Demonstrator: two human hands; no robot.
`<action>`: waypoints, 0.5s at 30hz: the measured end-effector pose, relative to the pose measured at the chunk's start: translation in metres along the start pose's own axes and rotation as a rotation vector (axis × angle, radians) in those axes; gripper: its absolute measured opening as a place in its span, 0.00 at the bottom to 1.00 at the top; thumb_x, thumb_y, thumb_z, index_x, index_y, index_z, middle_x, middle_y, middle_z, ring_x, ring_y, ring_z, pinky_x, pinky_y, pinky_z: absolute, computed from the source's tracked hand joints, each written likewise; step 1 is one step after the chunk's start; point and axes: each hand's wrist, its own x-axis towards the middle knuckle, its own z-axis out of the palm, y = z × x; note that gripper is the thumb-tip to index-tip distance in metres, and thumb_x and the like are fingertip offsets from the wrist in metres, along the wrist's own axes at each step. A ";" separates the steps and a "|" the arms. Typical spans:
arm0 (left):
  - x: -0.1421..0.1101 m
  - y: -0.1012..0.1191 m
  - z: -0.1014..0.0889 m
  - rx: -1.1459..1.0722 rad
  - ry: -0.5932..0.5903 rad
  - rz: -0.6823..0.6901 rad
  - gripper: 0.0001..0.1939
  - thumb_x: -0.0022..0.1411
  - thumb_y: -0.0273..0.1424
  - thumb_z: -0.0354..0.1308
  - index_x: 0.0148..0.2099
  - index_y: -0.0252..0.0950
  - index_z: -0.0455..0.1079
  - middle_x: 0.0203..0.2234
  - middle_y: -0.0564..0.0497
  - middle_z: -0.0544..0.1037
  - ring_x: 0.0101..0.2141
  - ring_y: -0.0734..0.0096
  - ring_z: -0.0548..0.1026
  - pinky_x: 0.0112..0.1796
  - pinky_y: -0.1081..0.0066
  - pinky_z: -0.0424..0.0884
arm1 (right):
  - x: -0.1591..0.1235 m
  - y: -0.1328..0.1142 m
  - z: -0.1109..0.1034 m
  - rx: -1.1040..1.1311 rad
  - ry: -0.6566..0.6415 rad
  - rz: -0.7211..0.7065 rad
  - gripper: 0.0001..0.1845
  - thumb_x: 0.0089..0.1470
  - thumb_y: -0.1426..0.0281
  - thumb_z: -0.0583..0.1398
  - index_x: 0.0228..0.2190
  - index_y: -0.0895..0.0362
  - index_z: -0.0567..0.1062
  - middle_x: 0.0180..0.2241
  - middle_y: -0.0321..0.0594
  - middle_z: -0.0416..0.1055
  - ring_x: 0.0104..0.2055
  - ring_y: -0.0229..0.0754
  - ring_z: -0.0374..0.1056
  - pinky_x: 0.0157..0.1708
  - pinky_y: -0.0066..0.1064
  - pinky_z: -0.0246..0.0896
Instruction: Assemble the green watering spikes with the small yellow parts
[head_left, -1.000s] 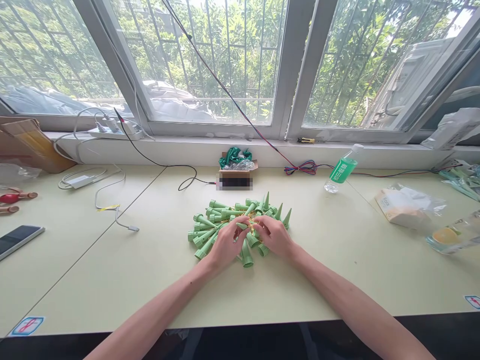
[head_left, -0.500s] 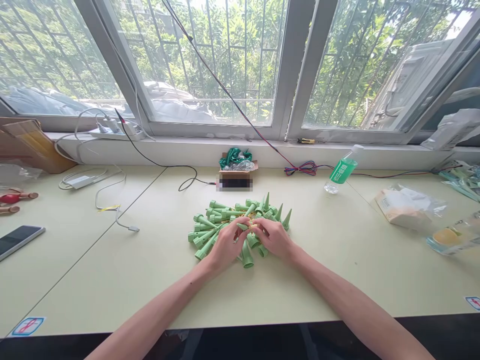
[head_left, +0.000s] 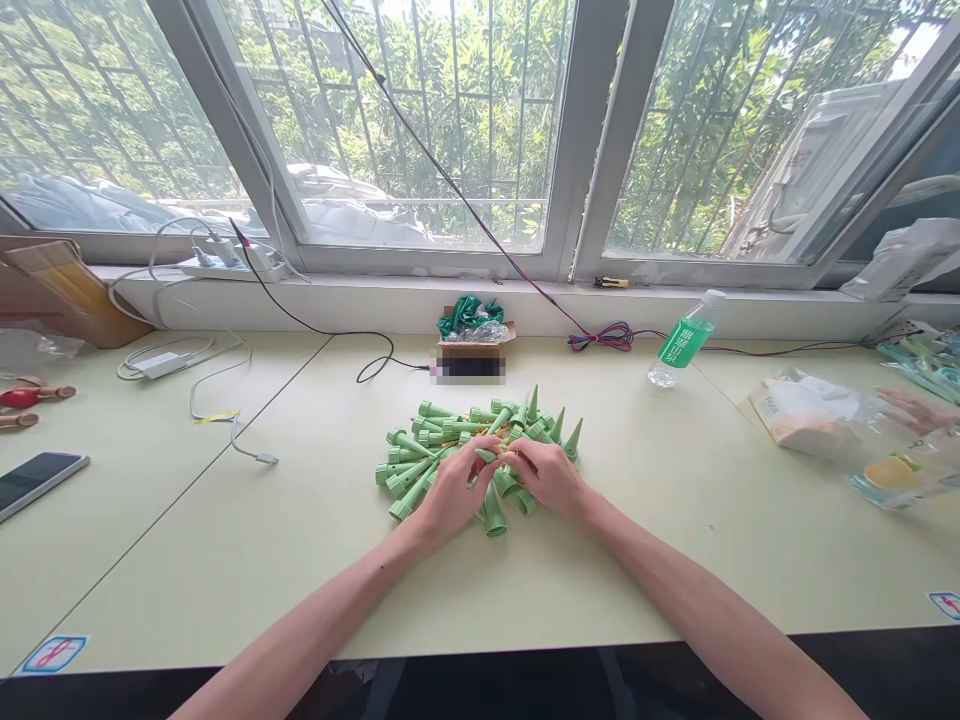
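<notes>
At the near edge of the bench (head_left: 465, 590), a sticker (head_left: 56, 654) lies to the left of the heap of green spikes (head_left: 457, 427) and another (head_left: 945, 605) to its right. The left hand (head_left: 457, 482), over the front of the heap, closes its fingers around one green spike (head_left: 486, 455), the tip poking out. The right hand (head_left: 551, 472), just beside it over the same heap, has its fingertips bunched at the left ones; I cannot tell whether they grip anything. A phone (head_left: 41, 483) lies well left of the heap, a white cable (head_left: 236, 432) nearer on that side. Well to the heap's right are a clear bag with a yellow print (head_left: 894, 473), a tissue pack (head_left: 806, 410) and another person's hand (head_left: 921, 408), blurred. Beyond the heap stand a small carton (head_left: 476, 348) and, farther right, a leaning green-labelled bottle (head_left: 681, 342). Windows (head_left: 420, 120) rise behind it all.
</notes>
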 end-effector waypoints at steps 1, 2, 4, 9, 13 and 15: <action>0.000 0.001 0.000 -0.003 0.001 0.002 0.07 0.68 0.29 0.55 0.48 0.38 0.68 0.38 0.50 0.80 0.23 0.78 0.73 0.25 0.75 0.71 | 0.000 -0.001 -0.001 -0.006 -0.002 0.009 0.18 0.68 0.59 0.50 0.33 0.56 0.73 0.22 0.34 0.67 0.22 0.35 0.58 0.24 0.27 0.53; 0.000 0.001 0.000 -0.006 0.002 0.005 0.07 0.68 0.29 0.55 0.48 0.38 0.68 0.38 0.50 0.79 0.23 0.78 0.73 0.25 0.75 0.71 | 0.000 -0.001 -0.001 -0.011 -0.001 0.016 0.19 0.68 0.59 0.50 0.32 0.56 0.73 0.22 0.34 0.68 0.22 0.35 0.59 0.24 0.26 0.53; 0.001 0.002 0.000 -0.007 0.002 0.011 0.07 0.68 0.29 0.54 0.48 0.38 0.68 0.39 0.51 0.79 0.22 0.79 0.73 0.26 0.74 0.71 | 0.001 -0.003 -0.002 -0.021 0.012 0.028 0.20 0.68 0.58 0.50 0.33 0.56 0.74 0.22 0.34 0.68 0.22 0.35 0.60 0.25 0.26 0.54; 0.002 0.001 0.000 0.016 0.029 0.023 0.07 0.68 0.28 0.55 0.47 0.38 0.68 0.39 0.50 0.79 0.22 0.79 0.71 0.28 0.73 0.72 | -0.001 -0.003 -0.002 -0.022 0.039 0.016 0.15 0.65 0.59 0.55 0.42 0.57 0.73 0.22 0.33 0.69 0.21 0.35 0.61 0.24 0.26 0.55; 0.002 0.001 -0.001 0.020 0.033 0.015 0.06 0.68 0.28 0.55 0.47 0.38 0.68 0.39 0.50 0.79 0.22 0.79 0.71 0.28 0.72 0.72 | -0.003 0.000 0.001 -0.027 0.019 -0.026 0.12 0.66 0.64 0.53 0.43 0.56 0.72 0.23 0.34 0.70 0.20 0.34 0.60 0.23 0.27 0.55; 0.002 0.002 -0.001 0.014 0.026 0.015 0.06 0.68 0.28 0.55 0.47 0.38 0.68 0.39 0.50 0.79 0.22 0.79 0.72 0.28 0.73 0.72 | -0.003 0.001 0.002 -0.030 0.015 -0.026 0.12 0.67 0.64 0.52 0.42 0.56 0.73 0.23 0.34 0.70 0.19 0.34 0.59 0.23 0.27 0.54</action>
